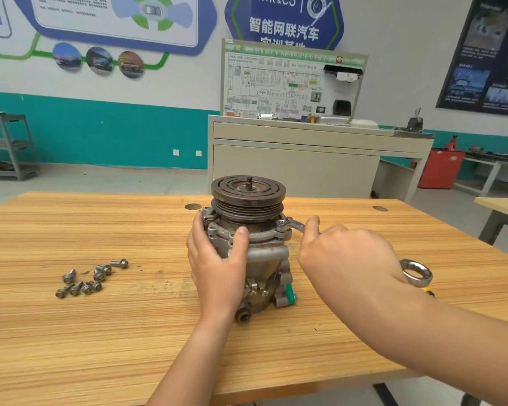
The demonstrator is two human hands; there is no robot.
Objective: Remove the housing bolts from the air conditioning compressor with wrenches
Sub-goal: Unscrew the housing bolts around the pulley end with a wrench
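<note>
The air conditioning compressor (pixel 264 259) stands upright on the wooden table (pixel 100 332), its dark grooved pulley (pixel 248 194) on top. My left hand (pixel 217 259) wraps around the left side of the housing. My right hand (pixel 346 256) grips a steel wrench (pixel 291 225). The wrench's small end sits on a bolt on the housing flange at the right, just under the pulley. Its large ring end (pixel 417 272) sticks out behind my right wrist. Several removed bolts (pixel 88 279) lie loose on the table to the left.
A beige cabinet bench (pixel 305 159) with a wiring diagram board stands behind the table. A grey metal shelf (pixel 9 145) is at the far left. A red bin (pixel 440 168) and another table (pixel 502 209) are at the right.
</note>
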